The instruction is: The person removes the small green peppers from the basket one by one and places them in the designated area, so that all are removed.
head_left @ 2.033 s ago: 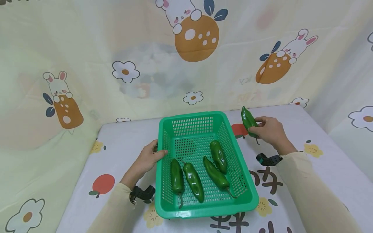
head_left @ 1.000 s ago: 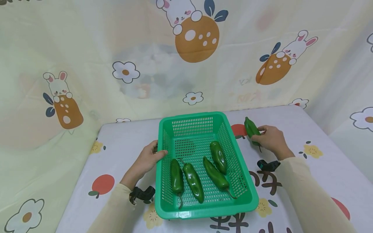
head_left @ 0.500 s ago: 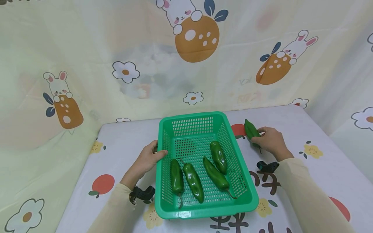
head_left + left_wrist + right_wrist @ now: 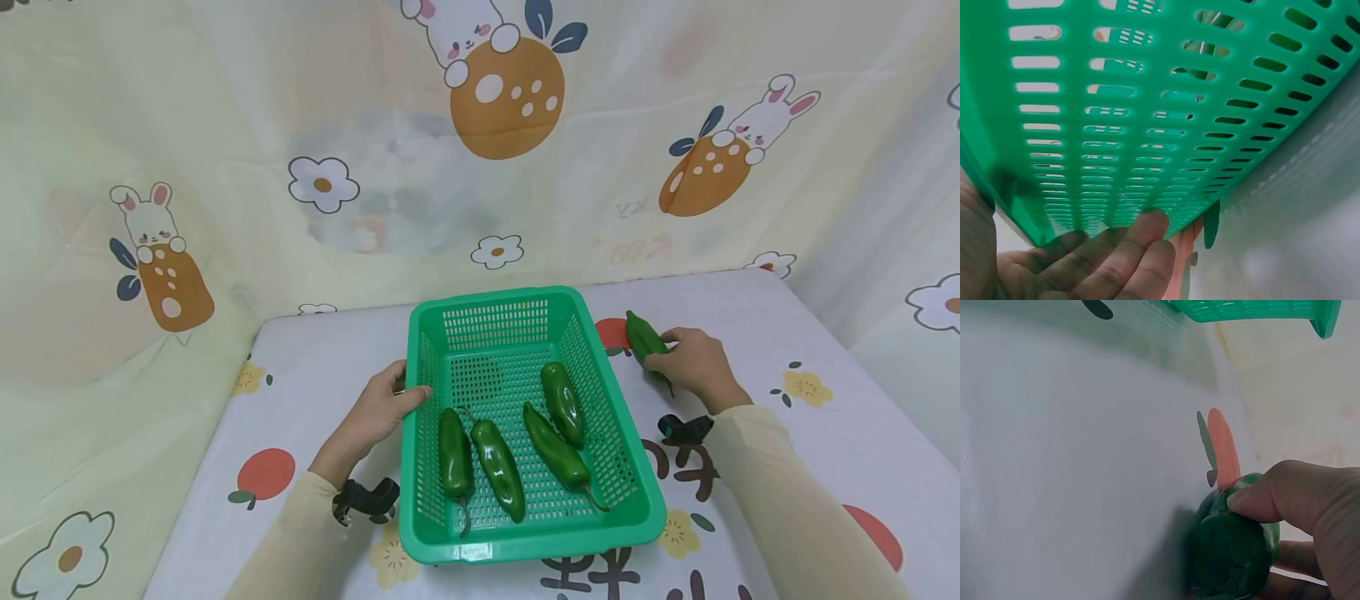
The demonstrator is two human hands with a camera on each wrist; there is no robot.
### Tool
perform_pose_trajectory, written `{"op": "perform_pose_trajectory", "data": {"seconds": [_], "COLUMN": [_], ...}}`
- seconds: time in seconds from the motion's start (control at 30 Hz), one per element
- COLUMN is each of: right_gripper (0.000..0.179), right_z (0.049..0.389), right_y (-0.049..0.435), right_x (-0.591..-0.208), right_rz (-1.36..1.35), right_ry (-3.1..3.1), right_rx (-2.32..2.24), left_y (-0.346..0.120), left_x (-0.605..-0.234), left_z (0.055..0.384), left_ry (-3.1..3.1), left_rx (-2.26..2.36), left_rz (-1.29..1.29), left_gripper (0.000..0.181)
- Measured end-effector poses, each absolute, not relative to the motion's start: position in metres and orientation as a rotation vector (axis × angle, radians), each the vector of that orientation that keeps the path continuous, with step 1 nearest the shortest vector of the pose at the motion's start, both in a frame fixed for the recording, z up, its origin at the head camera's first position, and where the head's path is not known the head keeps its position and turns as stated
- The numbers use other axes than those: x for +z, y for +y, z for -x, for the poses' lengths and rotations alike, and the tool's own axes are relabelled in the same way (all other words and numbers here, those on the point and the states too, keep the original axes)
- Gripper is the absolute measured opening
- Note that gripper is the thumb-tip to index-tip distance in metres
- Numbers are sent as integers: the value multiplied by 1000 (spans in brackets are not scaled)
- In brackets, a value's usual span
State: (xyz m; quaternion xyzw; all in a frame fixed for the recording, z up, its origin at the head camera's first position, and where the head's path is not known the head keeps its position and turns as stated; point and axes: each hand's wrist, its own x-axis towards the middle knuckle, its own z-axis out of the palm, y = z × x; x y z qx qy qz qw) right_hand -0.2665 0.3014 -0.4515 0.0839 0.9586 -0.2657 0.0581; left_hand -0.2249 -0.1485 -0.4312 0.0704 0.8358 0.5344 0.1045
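Note:
My left hand (image 4: 372, 414) grips the left rim of a green plastic basket (image 4: 525, 548), thumb over the edge and fingers along the outside wall. The left wrist view shows those fingers (image 4: 1125, 256) against the slotted side. Inside the basket lie several glossy green peppers: two at the left (image 4: 456, 458) and more toward the right (image 4: 561, 404). Right of the basket, my right hand (image 4: 696, 365) pinches another green pepper (image 4: 642, 335) between thumb and fingers, close over the cloth. From the right wrist, that pepper's (image 4: 1230, 553) blunt stem end faces the camera.
A white tablecloth (image 4: 757, 333) printed with fruit, flowers and dark characters covers the table. Behind it hangs a pale curtain (image 4: 247, 100) with rabbit prints. Black wrist cameras sit on both wrists, the right one (image 4: 685, 429) just beside the basket's right side.
My right hand has lowered the pepper toward the cloth and nearer to me, then shifted slightly left with it. The left hand, basket and peppers inside have stayed still.

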Motion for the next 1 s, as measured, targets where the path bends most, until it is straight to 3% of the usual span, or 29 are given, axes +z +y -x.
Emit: {"op": "perform_pose_trajectory", "data": {"seconds": [1.0], "right_gripper": [62], "right_z": [265], "right_y": [290], "right_x": [-445], "right_rz": [-208], "right_ry": [2938], "right_rx": [-691], "left_y": [-149], "left_x": [-432], "left_z": [225], "left_ry": [2479], "left_rx": [1553], "left_rz": [-198], "left_gripper": [52]}}
